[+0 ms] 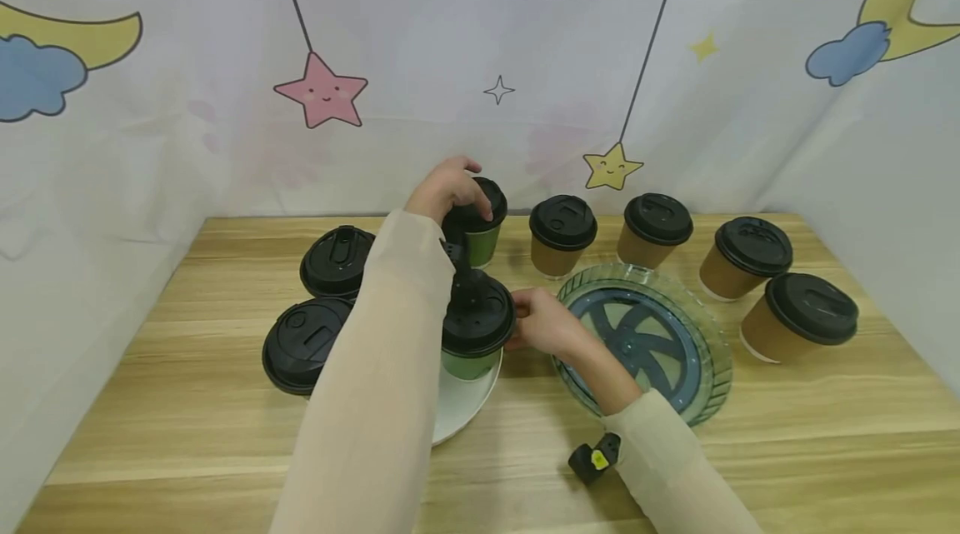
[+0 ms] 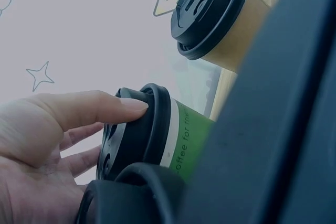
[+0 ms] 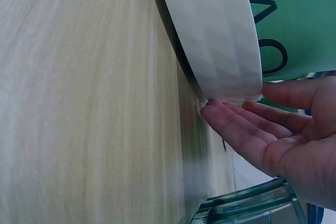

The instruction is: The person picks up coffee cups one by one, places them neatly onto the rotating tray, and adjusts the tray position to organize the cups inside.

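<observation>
My left hand (image 1: 447,188) reaches to the back and grips the black lid of a green paper coffee cup (image 1: 483,246). In the left wrist view its thumb presses the near side of the lid, with fingers round the far side. My right hand (image 1: 550,322) pinches the edge of a white plate (image 1: 462,407), thumb at the rim and fingertips against the outer side in the right wrist view. Another lidded green cup (image 3: 296,30) stands on that plate. My left sleeve hides part of the plate.
Right of the plate lies a clear greenish round tray (image 1: 716,367) with a blue spoked centre. Several brown lidded cups, including one brown cup (image 1: 555,257), stand behind and right of it. Two black-lidded cups, one with a visible lid (image 1: 303,342), are at left, partly covered by my sleeve.
</observation>
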`<action>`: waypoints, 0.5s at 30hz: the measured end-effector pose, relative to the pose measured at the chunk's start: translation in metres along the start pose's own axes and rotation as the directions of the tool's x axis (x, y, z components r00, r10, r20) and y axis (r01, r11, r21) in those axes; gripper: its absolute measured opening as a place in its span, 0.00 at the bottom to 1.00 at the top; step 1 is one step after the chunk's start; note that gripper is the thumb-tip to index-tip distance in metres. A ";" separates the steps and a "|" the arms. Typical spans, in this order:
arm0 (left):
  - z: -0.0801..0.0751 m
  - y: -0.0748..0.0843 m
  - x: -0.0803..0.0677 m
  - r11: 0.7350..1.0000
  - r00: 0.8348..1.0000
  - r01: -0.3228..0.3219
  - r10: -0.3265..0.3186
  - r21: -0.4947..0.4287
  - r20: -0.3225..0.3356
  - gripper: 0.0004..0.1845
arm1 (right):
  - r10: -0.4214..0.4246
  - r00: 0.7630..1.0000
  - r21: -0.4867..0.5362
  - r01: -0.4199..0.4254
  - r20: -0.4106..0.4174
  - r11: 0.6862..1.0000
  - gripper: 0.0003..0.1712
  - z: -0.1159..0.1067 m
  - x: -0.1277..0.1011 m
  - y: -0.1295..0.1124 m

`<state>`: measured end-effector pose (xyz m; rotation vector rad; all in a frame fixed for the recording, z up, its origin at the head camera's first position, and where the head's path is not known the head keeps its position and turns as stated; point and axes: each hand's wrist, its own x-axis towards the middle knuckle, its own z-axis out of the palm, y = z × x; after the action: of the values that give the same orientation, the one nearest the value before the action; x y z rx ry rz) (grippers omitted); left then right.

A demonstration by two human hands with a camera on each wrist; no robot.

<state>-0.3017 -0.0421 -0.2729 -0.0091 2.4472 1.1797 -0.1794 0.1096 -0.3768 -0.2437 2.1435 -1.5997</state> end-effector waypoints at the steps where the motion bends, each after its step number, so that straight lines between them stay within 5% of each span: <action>1: 0.000 0.000 0.000 1.000 1.000 -0.004 0.004 -0.006 -0.004 0.42 | -0.001 1.000 -0.002 0.001 -0.001 1.000 0.17 0.000 0.000 0.000; 15: -0.026 0.031 -0.025 0.985 0.993 -0.117 0.118 -0.128 0.000 0.42 | -0.008 1.000 -0.011 0.008 -0.007 1.000 0.17 0.002 0.000 -0.002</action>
<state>-0.2943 -0.0461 -0.2260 0.1039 2.3897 1.3827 -0.1787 0.1073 -0.3756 -0.2507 2.1599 -1.5962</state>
